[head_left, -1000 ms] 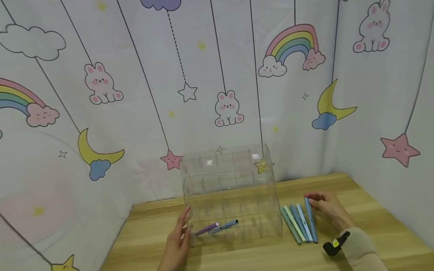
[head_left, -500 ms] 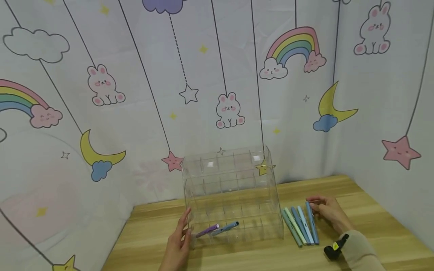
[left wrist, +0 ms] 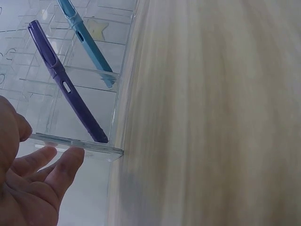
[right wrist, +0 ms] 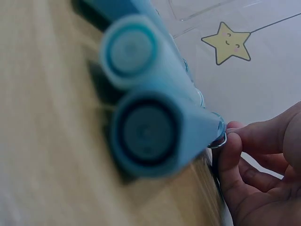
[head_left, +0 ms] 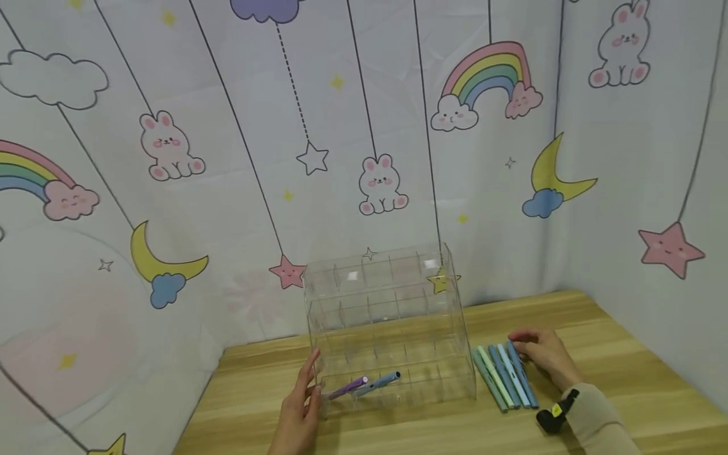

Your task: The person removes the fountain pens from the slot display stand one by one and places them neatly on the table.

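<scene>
A clear acrylic pen rack (head_left: pixel 392 341) stands on the table. On its lowest tier, a purple pen (left wrist: pixel 66 84) and a teal-blue pen (left wrist: pixel 91 49) lean side by side. My left hand (head_left: pixel 297 407) holds the rack's left side panel, fingertips on the outer face and thumb near the edge. To the rack's right, several green and blue pens (head_left: pixel 502 378) lie in a row. My right hand (head_left: pixel 547 355) pinches the far end of the rightmost blue pen (right wrist: pixel 148 134) between thumb and index finger. That pen lies on the table against its light-blue neighbour (right wrist: pixel 129 49).
The wooden table (head_left: pixel 443 430) runs up to a white curtain (head_left: pixel 250 215) printed with rabbits, stars and rainbows at the back and sides. A black wrist mount (head_left: pixel 554 417) sits on the right sleeve.
The far end of the rightmost blue pen has shifted left, closing the gap to the row, with my right hand moving along. My left hand stays on the rack.
</scene>
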`<state>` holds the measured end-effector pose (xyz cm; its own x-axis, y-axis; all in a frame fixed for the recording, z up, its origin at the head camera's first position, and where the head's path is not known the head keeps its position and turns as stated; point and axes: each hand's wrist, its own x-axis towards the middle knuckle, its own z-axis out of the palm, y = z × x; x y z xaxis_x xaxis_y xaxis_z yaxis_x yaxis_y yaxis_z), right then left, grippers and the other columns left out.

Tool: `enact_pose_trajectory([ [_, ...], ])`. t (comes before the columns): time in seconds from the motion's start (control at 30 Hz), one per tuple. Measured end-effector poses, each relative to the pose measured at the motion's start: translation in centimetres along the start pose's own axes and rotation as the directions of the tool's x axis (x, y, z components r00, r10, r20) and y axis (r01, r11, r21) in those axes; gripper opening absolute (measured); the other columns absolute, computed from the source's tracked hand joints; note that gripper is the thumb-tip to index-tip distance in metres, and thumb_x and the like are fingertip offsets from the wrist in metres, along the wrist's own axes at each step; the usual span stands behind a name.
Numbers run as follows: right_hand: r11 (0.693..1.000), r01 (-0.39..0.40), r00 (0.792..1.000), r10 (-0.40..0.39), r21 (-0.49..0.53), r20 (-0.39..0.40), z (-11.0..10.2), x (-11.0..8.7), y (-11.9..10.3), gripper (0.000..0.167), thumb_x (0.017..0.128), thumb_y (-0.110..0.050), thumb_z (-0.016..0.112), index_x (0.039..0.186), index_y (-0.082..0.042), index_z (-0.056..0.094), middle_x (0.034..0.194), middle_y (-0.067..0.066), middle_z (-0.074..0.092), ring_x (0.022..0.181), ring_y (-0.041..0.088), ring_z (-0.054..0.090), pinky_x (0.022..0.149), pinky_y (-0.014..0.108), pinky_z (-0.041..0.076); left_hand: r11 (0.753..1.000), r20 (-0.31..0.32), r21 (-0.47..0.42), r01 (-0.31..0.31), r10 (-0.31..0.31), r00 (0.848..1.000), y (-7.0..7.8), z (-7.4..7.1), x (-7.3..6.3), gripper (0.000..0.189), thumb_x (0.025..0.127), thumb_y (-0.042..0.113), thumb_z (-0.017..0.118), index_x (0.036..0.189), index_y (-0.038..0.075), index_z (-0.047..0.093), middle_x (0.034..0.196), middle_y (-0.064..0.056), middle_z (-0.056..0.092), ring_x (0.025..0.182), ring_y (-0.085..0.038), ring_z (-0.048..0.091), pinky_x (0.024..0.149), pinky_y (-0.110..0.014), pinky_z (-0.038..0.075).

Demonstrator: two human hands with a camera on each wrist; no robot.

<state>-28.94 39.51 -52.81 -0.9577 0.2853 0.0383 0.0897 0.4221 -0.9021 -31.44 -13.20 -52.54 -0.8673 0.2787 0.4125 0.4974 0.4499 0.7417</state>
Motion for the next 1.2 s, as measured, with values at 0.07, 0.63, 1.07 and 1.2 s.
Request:
enact_pose_trajectory([
  [0.07, 1.0, 0.001, 1.0, -0.001, -0.005, -0.005, 0.1, 0.0, 0.0, 0.029, 0.099, -0.001, 0.066, 0.123, 0.015, 0.068, 0.114, 0.024, 0.076, 0.088, 0.011, 0.068, 0.071, 0.023, 0.06, 1.0, -0.003, -0.002, 0.006, -0.006, 1.0, 0.0, 0.0, 0.0, 0.075, 0.108, -0.006, 0.051, 0.17, 0.032, 0.031, 0.168, -0.03, 0.04, 0.124, -0.057, 0.068, 0.083, -0.044, 0.069],
  [0.63, 0.998, 0.014, 1.0, -0.016, -0.068, -0.022, 0.4, -0.1, 0.0, 0.024, 0.101, -0.004, 0.068, 0.119, 0.011, 0.072, 0.108, 0.021, 0.078, 0.083, 0.012, 0.068, 0.068, 0.023, 0.059, 1.0, 0.012, 0.004, 0.002, -0.002, 1.0, -0.2, 0.0, -0.1, 0.076, 0.109, -0.005, 0.05, 0.171, 0.032, 0.027, 0.173, -0.024, 0.036, 0.126, -0.058, 0.066, 0.085, -0.048, 0.069],
  [1.07, 0.998, -0.006, 1.0, 0.005, -0.057, -0.022, -0.2, -0.4, -0.6, 0.03, 0.103, -0.013, 0.068, 0.125, 0.009, 0.071, 0.111, 0.019, 0.078, 0.085, 0.014, 0.069, 0.068, 0.025, 0.059, 1.0, -0.008, 0.01, -0.029, 0.029, 1.0, 0.3, -0.1, -0.1, 0.075, 0.108, -0.007, 0.05, 0.171, 0.03, 0.03, 0.167, -0.032, 0.041, 0.12, -0.056, 0.07, 0.082, -0.043, 0.069],
  [1.2, 1.0, -0.012, 1.0, 0.012, 0.007, -0.02, -0.4, -0.5, -0.8, 0.036, 0.106, -0.016, 0.067, 0.13, 0.011, 0.068, 0.114, 0.019, 0.078, 0.086, 0.011, 0.069, 0.071, 0.024, 0.062, 1.0, -0.006, 0.003, -0.003, 0.003, 1.0, 0.2, 0.0, -0.1, 0.076, 0.108, -0.007, 0.05, 0.171, 0.032, 0.029, 0.167, -0.03, 0.042, 0.122, -0.056, 0.07, 0.083, -0.043, 0.069],
])
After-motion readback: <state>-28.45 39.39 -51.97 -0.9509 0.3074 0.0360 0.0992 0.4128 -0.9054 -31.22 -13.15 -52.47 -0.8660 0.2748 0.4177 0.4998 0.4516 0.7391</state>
